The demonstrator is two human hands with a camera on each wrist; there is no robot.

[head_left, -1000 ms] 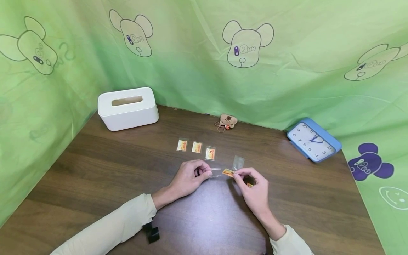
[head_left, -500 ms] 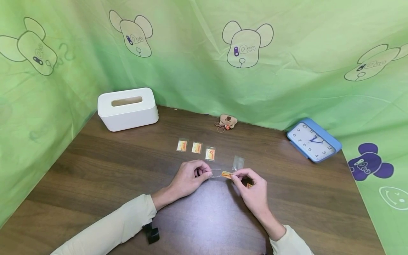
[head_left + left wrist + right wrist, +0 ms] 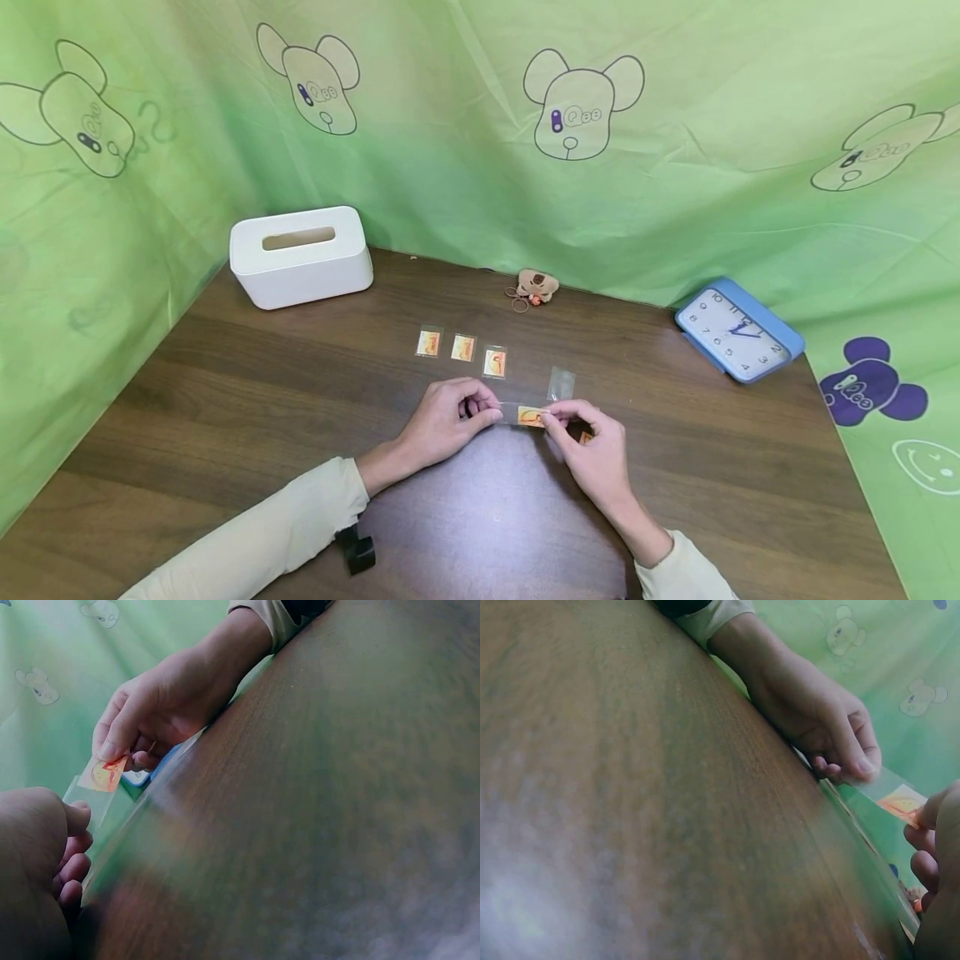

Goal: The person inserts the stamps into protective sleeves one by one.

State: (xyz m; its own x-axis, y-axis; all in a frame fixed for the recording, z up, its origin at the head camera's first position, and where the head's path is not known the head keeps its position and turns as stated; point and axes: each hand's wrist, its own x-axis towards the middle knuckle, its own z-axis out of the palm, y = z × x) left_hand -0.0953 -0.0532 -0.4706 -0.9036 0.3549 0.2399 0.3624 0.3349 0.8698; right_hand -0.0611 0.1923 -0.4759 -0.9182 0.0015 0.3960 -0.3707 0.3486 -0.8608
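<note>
My left hand pinches a clear plastic sleeve by its left end, between thumb and curled fingers. An orange-yellow stamp, pinched at its right edge by my right hand, overlaps the sleeve's other end. In the left wrist view the stamp lies along the sleeve; how far inside it sits, I cannot tell. Another orange stamp shows partly beneath the right hand. Beyond the hands, three sleeved stamps lie in a row, with a clear sleeve to their right.
A white tissue box stands at the back left of the wooden table. Along the back edge lies a small plush trinket. The blue clock leans at the right, before a green curtain. Near the left sleeve sits a black object.
The right hand has brought the stamp slightly left and down, from apart from the sleeve's open end to overlapping it. My left hand has barely moved and still holds the sleeve.
</note>
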